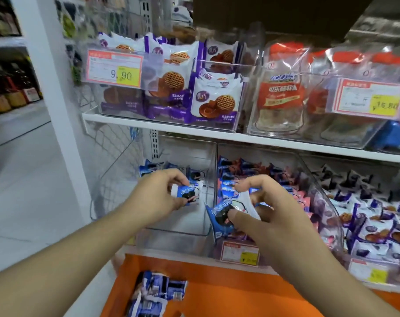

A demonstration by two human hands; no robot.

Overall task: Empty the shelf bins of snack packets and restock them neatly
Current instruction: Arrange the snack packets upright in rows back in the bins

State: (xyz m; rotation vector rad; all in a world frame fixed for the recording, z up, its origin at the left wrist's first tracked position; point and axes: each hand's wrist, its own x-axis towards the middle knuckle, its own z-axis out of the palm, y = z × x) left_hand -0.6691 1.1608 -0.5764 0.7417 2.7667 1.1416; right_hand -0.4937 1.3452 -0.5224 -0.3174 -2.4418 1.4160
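Note:
My left hand (159, 194) grips a small blue-and-white snack packet (187, 193) over the leftmost clear bin (171, 240) on the lower shelf. That bin holds only a few blue packets (153, 168) at its back. My right hand (257, 216) holds one or two blue-and-white packets (224, 216) at the front of the middle bin (305, 170), which is filled with blue and red packets. Below, an orange crate (217, 280) holds several blue packets (153, 294).
The upper shelf (148, 124) carries clear bins of purple cookie packs (215, 104) and red-labelled packs (279, 94), with price tags. A third lower bin of purple-white packets (377, 216) sits at the right. A white pillar (50, 88) and an aisle floor lie to the left.

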